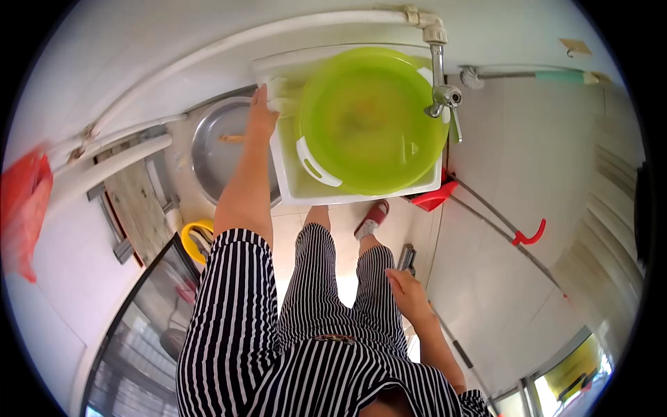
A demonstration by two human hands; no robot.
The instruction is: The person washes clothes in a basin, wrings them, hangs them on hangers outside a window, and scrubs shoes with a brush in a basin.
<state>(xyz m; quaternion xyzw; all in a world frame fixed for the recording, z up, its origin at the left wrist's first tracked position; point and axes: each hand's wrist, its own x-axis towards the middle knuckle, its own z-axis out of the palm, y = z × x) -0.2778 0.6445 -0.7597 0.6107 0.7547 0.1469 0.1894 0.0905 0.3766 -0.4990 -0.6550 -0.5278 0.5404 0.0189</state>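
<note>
A bright green plastic basin (379, 149) with white handles sits in the white sink (288, 163), holding water and something blurred at its bottom. My left hand (264, 115) reaches to the sink's left rim, fingers stretched out beside a small white patch I cannot make out. Over the basin's right side hangs a chrome faucet (445, 97); I cannot tell whether water runs from it. My right hand (410, 295) hangs low near my right leg, fingers loosely apart with nothing seen in them.
A metal basin (208, 156) lies left of the sink, near a yellow ring-shaped object (191, 240). A red dustpan (434, 198) and long poles lean at the right wall. A red bag (26, 201) hangs far left. A white pipe (278, 28) runs along the wall.
</note>
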